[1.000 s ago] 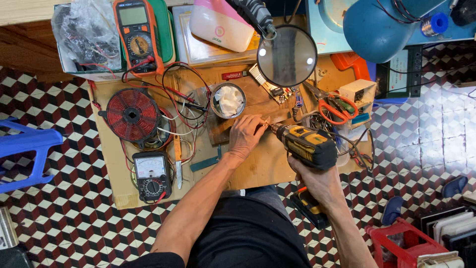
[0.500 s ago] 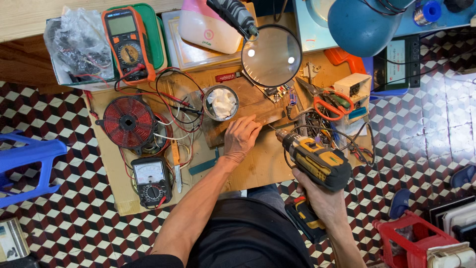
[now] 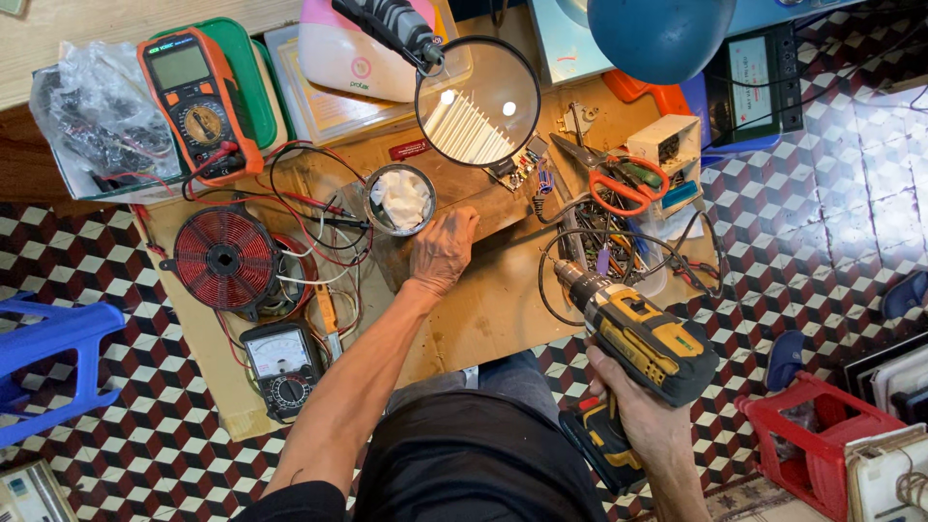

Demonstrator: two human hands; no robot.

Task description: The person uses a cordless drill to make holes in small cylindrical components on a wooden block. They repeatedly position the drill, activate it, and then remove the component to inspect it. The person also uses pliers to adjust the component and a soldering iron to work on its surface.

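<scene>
The wooden worktop (image 3: 483, 319) is filling mid-frame. The right hand (image 3: 643, 416), lower right, is gripping the yellow cordless drill (image 3: 643, 338), fingers wrapped tight round its handle. The left hand (image 3: 443, 253) is pressing flat, fingers spread, on the dark board (image 3: 464, 208) at centre. Probably best holding that board firmly and keeping the bit square.

Low wooden work board (image 3: 503, 319) set over a chequered tile floor (image 3: 822, 242). Lying on the board: a red wire coil (image 3: 224, 258), an analogue meter (image 3: 279, 364) at the near left corner, an orange digital multimeter (image 3: 196, 101) at the far left, a small round tin (image 3: 400, 199), orange-handled scissors (image 3: 619, 179), tangled leads (image 3: 309, 213), and the left hand (image 3: 443, 253) resting flat.
</scene>
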